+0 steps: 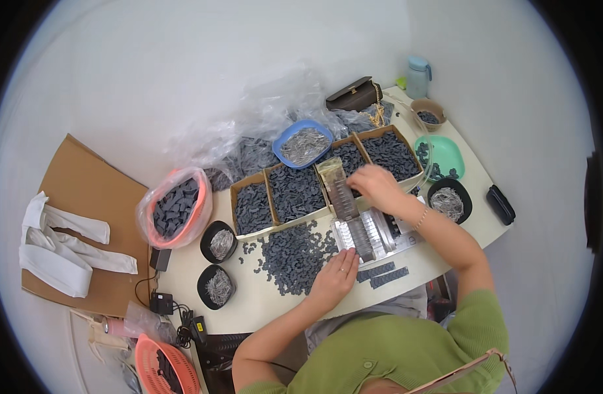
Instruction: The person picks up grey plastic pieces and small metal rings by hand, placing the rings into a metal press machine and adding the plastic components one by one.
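A silvery metal jig (380,238) with slots and ridges lies near the table's front edge. Against its lower left side my left hand (334,279) grips with bent fingers, beside a dark slotted strip (359,240). My right hand (380,188) is above the jig, fingertips pinched close to a longer slotted bar (341,196) with a yellowish end; what they hold is hidden. Left of the jig spreads a heap of small dark grey curved pieces (291,259). Two dark toothed strips (388,276) lie in front of the jig.
Divided cardboard bins (252,209) of grey pieces stand behind, with a blue basin (304,144) of metal pins on them. Black bowls of pins (448,202) flank the work, two on the left. A green tray (446,157) is at right, a pink basket (176,207) at left.
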`<state>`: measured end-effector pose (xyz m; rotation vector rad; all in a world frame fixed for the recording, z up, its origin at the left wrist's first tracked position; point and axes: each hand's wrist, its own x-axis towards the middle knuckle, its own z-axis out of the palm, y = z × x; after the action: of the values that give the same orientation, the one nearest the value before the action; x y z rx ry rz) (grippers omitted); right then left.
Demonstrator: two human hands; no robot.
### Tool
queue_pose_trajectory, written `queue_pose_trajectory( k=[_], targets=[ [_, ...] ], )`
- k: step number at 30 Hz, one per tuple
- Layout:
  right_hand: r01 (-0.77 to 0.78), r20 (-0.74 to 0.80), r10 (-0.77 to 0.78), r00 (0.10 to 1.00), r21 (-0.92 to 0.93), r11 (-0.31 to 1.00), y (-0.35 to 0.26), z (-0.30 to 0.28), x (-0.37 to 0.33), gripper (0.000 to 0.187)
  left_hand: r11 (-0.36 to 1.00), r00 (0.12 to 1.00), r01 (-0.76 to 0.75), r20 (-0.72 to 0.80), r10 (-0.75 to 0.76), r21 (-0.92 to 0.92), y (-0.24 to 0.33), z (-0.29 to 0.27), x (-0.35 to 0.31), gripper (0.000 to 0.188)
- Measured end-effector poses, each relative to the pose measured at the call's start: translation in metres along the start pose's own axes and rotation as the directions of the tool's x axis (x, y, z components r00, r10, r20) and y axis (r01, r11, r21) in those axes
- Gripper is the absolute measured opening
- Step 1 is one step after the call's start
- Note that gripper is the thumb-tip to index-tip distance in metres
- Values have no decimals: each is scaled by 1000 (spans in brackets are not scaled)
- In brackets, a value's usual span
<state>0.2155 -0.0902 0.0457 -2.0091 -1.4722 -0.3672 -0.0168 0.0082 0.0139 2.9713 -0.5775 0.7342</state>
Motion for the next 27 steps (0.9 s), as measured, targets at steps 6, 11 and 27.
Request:
queue_pose_trajectory(
  k=[6, 11, 27],
  targets=[
    [-10, 246, -34, 969, 177, 984, -47, -1, -52, 13, 993, 994, 103, 54, -99, -63, 8, 0, 8, 29],
    [294, 98, -300, 949, 70, 953, -56, 15, -80, 18, 865, 904, 385, -58, -424, -322, -50, 8, 10, 17],
    [339, 190, -365, 912, 155, 928, -56, 2, -81, 27, 512, 820, 493, 179, -544, -703, -50, 10, 20, 14]
  ],
)
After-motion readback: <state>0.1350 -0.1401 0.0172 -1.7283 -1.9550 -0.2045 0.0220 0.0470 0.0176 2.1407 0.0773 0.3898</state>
